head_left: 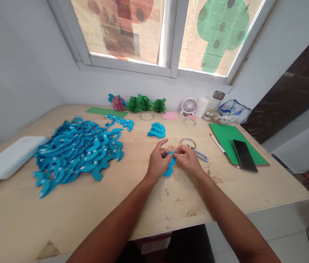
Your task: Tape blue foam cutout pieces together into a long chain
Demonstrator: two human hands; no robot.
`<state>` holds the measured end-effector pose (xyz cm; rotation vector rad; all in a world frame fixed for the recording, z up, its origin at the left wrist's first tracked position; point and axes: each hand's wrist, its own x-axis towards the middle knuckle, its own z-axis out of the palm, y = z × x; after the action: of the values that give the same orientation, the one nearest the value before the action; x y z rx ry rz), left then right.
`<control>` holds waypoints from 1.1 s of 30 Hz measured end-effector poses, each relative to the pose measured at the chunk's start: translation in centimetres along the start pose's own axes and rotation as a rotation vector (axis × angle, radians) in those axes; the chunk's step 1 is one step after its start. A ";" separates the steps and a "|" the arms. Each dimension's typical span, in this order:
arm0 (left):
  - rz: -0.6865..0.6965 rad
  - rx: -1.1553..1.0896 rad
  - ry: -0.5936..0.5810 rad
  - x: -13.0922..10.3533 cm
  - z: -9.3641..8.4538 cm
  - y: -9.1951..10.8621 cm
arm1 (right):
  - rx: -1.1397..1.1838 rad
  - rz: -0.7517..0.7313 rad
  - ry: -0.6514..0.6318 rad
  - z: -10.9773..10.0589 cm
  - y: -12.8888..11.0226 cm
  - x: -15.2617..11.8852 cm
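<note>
Between my hands is a wavy blue paper cutout (169, 170), its lower end hanging toward the table. My left hand (158, 160) pinches it from the left, with the index finger raised. The fingertips of my right hand (187, 159) are closed at its upper edge, by a small white spot. Just beyond my hands lies a small stack of blue paper pieces (156, 130). To the left spreads a large heap of blue cutouts (79, 149) dotted with white squares. A blue thread snipper (201, 156) and a tape ring (187, 142) rest beside my right hand.
A white power bank-like device (13, 157) sits at the left. Green paper figures (145, 103), a small fan (189, 106) and a glass bottle (215, 104) line the wall. On the right, a black phone (244, 155) lies on green sheets (222, 137) beside a pen (217, 143).
</note>
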<state>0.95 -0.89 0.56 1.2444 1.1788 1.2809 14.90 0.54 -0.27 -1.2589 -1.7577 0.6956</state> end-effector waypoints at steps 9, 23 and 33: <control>-0.166 -0.277 -0.165 0.0 -0.3 0.5 | 0.194 0.104 0.057 -0.8 -0.2 0.1; -0.199 -0.259 -0.329 -0.3 -0.1 0.8 | 0.349 0.209 0.104 -0.6 0.6 0.4; -0.182 -0.225 -0.311 -0.5 0.1 1.0 | 0.317 0.192 0.125 -0.6 0.5 0.4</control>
<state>1.00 -1.47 1.53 1.0969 0.8773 1.0121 15.63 1.08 -0.27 -1.2303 -1.3739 0.9444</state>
